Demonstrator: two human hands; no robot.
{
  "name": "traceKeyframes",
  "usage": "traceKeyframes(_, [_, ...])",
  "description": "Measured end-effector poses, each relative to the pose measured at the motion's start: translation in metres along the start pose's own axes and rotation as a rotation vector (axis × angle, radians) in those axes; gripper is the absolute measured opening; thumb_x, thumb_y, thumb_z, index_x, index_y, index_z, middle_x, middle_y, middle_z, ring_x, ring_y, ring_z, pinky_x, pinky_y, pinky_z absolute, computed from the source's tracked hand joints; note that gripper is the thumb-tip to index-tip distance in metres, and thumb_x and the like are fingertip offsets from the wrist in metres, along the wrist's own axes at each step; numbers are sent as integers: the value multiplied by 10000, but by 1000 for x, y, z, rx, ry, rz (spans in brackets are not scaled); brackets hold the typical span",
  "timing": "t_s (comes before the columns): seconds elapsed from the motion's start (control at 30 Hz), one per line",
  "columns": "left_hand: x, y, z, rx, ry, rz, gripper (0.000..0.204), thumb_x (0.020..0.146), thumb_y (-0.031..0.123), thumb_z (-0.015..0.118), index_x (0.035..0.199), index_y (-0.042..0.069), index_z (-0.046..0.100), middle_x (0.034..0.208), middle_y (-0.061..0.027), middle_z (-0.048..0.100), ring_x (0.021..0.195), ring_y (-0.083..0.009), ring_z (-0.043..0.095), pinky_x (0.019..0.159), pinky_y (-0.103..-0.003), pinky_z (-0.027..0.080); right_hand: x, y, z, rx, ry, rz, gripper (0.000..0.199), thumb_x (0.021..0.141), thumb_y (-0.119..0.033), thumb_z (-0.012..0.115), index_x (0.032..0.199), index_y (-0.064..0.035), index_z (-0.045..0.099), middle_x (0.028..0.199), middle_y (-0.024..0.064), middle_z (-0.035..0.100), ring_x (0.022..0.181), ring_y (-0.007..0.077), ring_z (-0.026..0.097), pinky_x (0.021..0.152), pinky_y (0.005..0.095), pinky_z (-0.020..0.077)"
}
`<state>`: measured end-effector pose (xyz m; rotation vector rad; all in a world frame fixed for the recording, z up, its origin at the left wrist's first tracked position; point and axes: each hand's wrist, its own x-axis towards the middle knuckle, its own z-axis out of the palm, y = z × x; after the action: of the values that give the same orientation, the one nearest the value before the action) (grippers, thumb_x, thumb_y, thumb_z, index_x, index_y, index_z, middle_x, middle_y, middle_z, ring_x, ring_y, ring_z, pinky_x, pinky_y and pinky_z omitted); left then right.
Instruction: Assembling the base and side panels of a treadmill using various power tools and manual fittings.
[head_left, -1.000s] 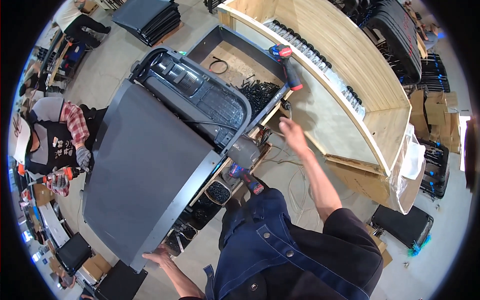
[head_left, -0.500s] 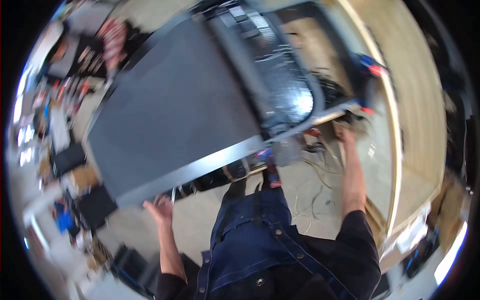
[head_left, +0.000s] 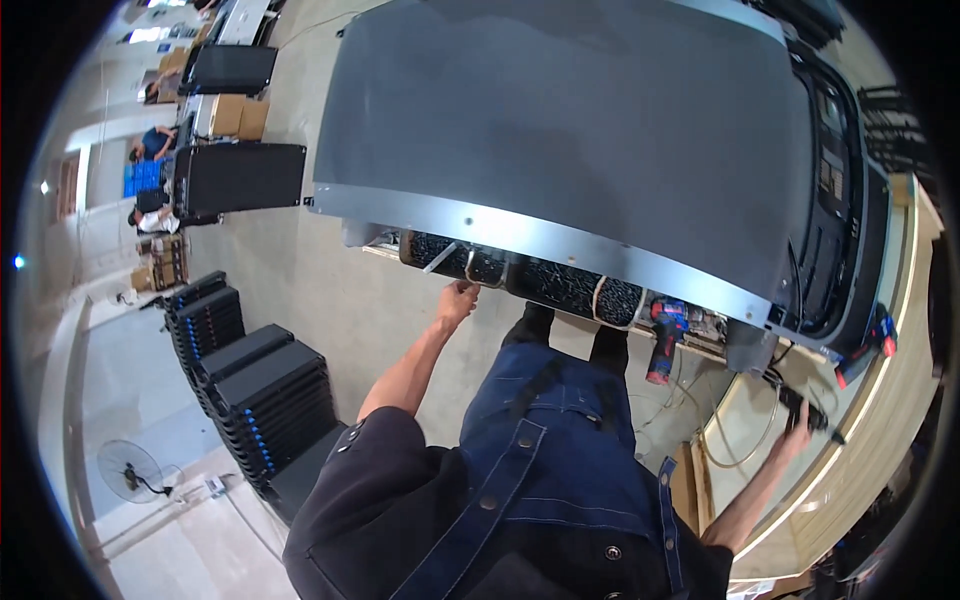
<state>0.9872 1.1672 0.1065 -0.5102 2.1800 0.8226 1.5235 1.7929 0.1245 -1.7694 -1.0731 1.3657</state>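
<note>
A wide dark grey panel (head_left: 560,110) with a silver front edge (head_left: 468,222) lies in front of me. Under that edge hang black bins (head_left: 560,283) filled with small dark pieces. My left hand (head_left: 458,302) is at the front of these bins, fingers curled together; whether anything small is in them is hidden. Off to the right, my right hand (head_left: 796,436) grips a black hand tool (head_left: 806,410) with a hose by it, over the wooden-edged bench. A red and blue cordless driver (head_left: 664,340) hangs beside the bins.
Another red and black driver (head_left: 868,346) rests by the bench's pale wooden rim (head_left: 905,290). Stacked black panels (head_left: 262,375) stand on the left, with a fan (head_left: 130,470) beyond. Thin hoses (head_left: 690,395) trail near my legs. Several people work far left.
The view has swung, and the panel now lies more level across it. My left hand has moved from near the panel's left corner to the bins, its fingers now curled.
</note>
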Motion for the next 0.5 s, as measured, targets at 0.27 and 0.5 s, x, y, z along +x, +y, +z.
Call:
traceKeyframes(0.27, [113, -19, -60, 280, 430, 264, 203, 880, 260, 668, 972, 84, 712, 939, -167, 721, 925, -336, 695, 817, -454, 532, -197, -107, -65, 461, 16, -230, 567, 955, -331, 683, 1264, 118, 525, 1216, 237, 638, 1131, 326, 634, 1023, 462, 523])
traceKeyframes(0.5, [173, -26, -84, 96, 313, 445, 157, 867, 175, 642, 981, 69, 661, 1029, -178, 640, 952, -405, 644, 804, -511, 529, -300, -62, 10, 1152, -303, 50, 685, 846, -151, 722, 1396, 123, 420, 1354, 284, 546, 1195, 393, 593, 1070, 504, 485])
